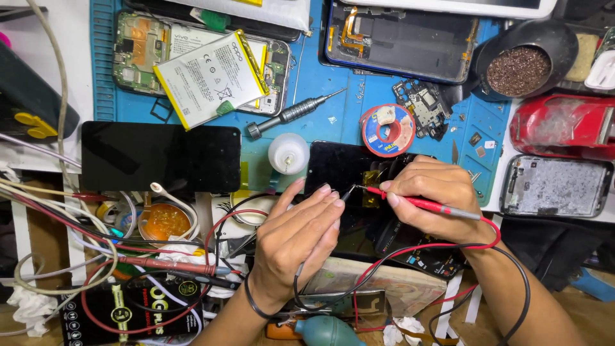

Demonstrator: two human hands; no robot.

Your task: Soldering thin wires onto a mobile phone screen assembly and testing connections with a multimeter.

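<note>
- Centre of counter (333,83), on blue mat edge: dark phone (339,168) lying flat, opened, yellow tape patch showing between the two hands.
- Right hand (435,192) clamped pencil-style on red probe (426,204), tip aimed left toward phone interior; red lead looping off past wrist.
- Left hand (298,234) closed on black probe (346,193), fingers curled together, only the thin tip showing past fingertips; black lead trailing under palm.
- Both probe tips near each other, just over the yellow patch; contact with board can't be told.
- Handling judgement: probes light, stiff, slim; best pinched on insulated barrel close to tip for control, never on bare metal. Leads soft, springy, likely to tug.
- Phone judged fragile: exposed parts and flex, glass face; hold by frame edges only, tips slip easily on small pads.
- Just above: solder wire spool (387,130), white dispenser bottle (288,154), precision screwdriver (291,114).
- Upper left: open phone with loose white battery (210,77) resting on it; black screen panel (160,157) below.
- Upper right: black bowl of brown granules (522,67); bare circuit board (423,106) beside spool.
- Left edge: wire tangle (57,224), amber flux tin (165,221). Bottom: teal blower bulb (327,330).
</note>
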